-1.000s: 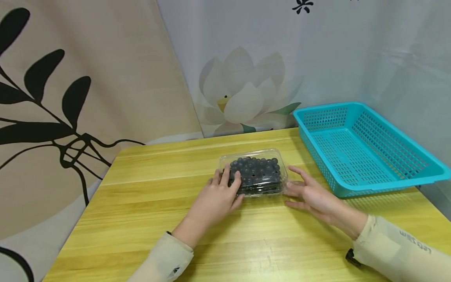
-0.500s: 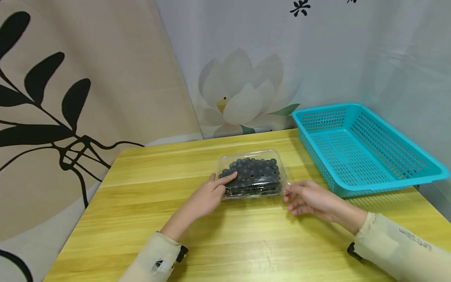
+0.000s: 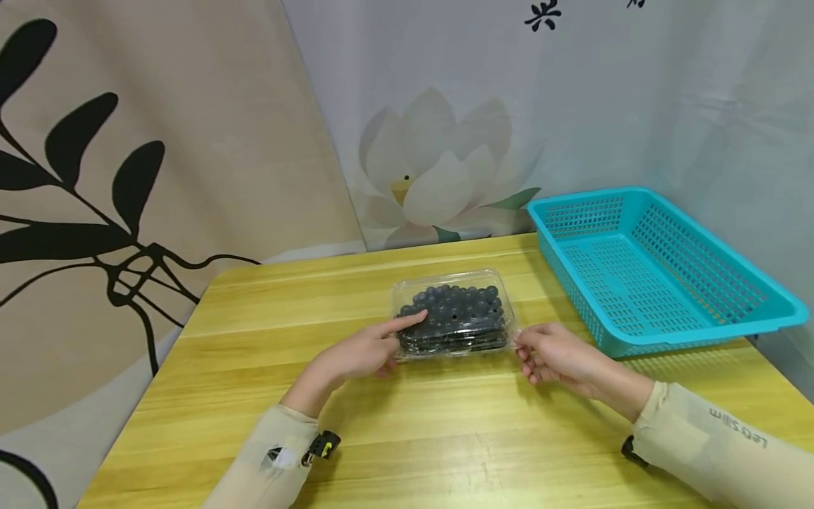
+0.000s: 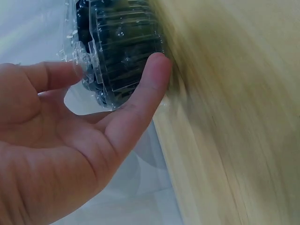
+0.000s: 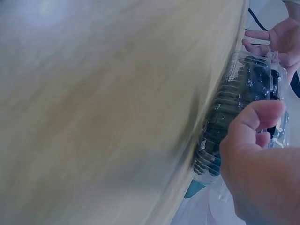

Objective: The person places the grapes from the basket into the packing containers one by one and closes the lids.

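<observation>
A clear plastic clamshell box [image 3: 458,342] full of dark blueberries [image 3: 454,304] lies on the wooden table, its lid down. At its left end, my left hand [image 3: 356,352] rests a straight index finger on the lid. The left wrist view shows the thumb [image 4: 151,82] stretched against the ribbed side of the box [image 4: 124,47]. My right hand [image 3: 561,355] pinches the near right corner of the box between thumb and index finger, its other fingers curled below. In the right wrist view, the right hand [image 5: 258,164] partly covers that corner.
A turquoise plastic basket [image 3: 626,341] with perforated walls stands at the right, close to the right hand. The wooden table [image 3: 413,452] extends in front of the box. Behind it hangs a printed curtain [image 3: 254,141] with leaves and a lotus.
The left hand has drawn back leftward from its spread pose over the lid, leaving the index finger on it. The right fingers have closed on the box's corner. The box has barely moved.
</observation>
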Demonstrator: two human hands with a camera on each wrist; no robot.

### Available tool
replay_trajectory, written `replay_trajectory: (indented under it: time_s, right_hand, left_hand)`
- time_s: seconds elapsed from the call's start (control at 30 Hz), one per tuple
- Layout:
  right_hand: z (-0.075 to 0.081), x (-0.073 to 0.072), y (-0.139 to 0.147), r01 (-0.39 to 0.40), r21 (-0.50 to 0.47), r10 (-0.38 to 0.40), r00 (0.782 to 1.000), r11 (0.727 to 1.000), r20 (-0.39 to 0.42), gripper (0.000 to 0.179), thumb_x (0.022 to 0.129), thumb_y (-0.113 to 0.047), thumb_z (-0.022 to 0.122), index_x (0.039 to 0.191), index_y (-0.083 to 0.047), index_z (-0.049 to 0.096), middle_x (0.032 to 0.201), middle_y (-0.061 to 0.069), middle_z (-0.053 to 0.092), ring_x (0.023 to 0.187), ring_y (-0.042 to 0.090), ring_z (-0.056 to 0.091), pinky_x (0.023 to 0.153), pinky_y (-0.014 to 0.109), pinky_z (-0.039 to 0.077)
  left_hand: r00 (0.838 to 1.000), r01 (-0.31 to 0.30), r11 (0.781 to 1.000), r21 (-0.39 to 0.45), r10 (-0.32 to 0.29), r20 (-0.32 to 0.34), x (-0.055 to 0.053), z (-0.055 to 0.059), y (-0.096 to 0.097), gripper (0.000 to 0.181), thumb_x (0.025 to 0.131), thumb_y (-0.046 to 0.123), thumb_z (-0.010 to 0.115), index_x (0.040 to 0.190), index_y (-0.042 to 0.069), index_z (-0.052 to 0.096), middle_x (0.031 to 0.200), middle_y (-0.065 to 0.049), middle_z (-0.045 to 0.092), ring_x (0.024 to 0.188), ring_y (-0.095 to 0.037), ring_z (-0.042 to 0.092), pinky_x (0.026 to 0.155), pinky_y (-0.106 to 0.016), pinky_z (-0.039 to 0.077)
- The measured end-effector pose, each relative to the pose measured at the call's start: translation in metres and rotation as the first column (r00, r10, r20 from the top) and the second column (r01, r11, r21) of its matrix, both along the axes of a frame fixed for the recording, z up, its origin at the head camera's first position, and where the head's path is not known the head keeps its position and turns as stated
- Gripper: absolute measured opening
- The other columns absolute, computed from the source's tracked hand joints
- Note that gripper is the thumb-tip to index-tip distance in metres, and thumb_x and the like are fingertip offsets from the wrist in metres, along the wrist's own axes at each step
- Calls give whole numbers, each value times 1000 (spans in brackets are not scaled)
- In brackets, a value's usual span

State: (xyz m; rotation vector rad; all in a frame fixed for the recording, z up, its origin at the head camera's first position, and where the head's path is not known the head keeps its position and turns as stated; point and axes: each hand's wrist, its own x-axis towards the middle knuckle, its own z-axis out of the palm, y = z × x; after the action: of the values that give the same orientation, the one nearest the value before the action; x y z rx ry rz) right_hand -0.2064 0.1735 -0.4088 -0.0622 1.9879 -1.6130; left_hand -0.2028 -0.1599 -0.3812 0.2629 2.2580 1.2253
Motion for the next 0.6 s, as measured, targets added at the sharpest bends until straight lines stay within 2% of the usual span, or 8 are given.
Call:
replay_trajectory:
  time_s: [0.03, 0.1, 0.2, 0.27, 0.33, 0.43, 0.5, 0.6]
  right_hand:
    - [0, 0, 0, 6, 2, -6, 1000, 1000, -2, 25, 112, -15, 37, 105, 2, 54, 87, 4, 54, 75, 16, 54, 65, 27, 54]
    - [-2, 0, -1, 17, 4, -17, 1000, 1000, -5, 25, 112, -15, 37, 104, 1, 54, 86, 3, 54, 75, 16, 54, 65, 26, 54]
    - [-3, -1, -3, 34, -4, -34, 999, 999, -3, 23, 111, -15, 39, 101, 0, 54, 86, 2, 53, 75, 15, 53, 65, 25, 53]
    - [-4, -1, -4, 39, -9, -39, 999, 999, -2, 22, 110, -15, 41, 99, -2, 54, 85, 2, 53, 75, 15, 53, 65, 24, 53]
    - [-5, -2, -4, 41, -13, -41, 999, 999, 1, 22, 110, -15, 42, 97, -2, 54, 84, 1, 53, 75, 14, 52, 65, 24, 53]
    - [-4, -2, -3, 32, -11, -32, 999, 999, 2, 22, 110, -14, 40, 98, -2, 54, 82, 1, 52, 74, 14, 51, 64, 24, 52]
    - [-3, -2, -2, 25, -10, -25, 1000, 1000, 6, 22, 110, -13, 39, 99, -1, 54, 82, 1, 52, 73, 14, 51, 63, 24, 52]
    - [-2, -1, -1, 15, -16, -15, 1000, 1000, 14, 23, 111, -13, 37, 103, 1, 53, 85, 2, 53, 73, 15, 52, 63, 25, 52]
  left_hand:
    - [1000, 3, 1000, -3, -3, 4, 0, 0, 0, 71, 110, 6, 35, 162, 54, 34, 114, -9, 54, 59, -17, 32, 61, -34, 37]
    - [1000, 8, 1000, -11, -7, 15, 0, 0, 1, 73, 109, 5, 36, 162, 55, 32, 91, -7, 47, 60, -17, 32, 61, -34, 37]
    - [1000, 0, 1000, -23, 0, 31, 1, 1, 2, 75, 108, 4, 41, 162, 56, 31, 78, -1, 40, 60, -17, 34, 61, -33, 39]
    - [999, -9, 1000, -23, 10, 40, 2, 2, 2, 77, 107, 4, 43, 162, 56, 31, 78, -3, 47, 61, -18, 42, 62, -34, 45]
    - [998, -20, 1000, -12, 21, 51, 2, 3, 2, 78, 106, 2, 45, 163, 54, 32, 84, -9, 57, 66, -21, 54, 66, -36, 55]
    - [996, -43, 999, 32, 41, 78, 1, 2, 1, 79, 106, -1, 45, 163, 52, 34, 96, -20, 66, 75, -25, 66, 74, -43, 65]
    - [994, -59, 996, 66, 53, 100, 0, 2, 0, 78, 107, -3, 45, 163, 51, 35, 95, -22, 68, 74, -25, 67, 74, -44, 67]
    - [990, -79, 992, 100, 67, 124, 0, 2, 0, 79, 107, -5, 45, 162, 51, 37, 90, -20, 66, 68, -22, 63, 68, -40, 64]
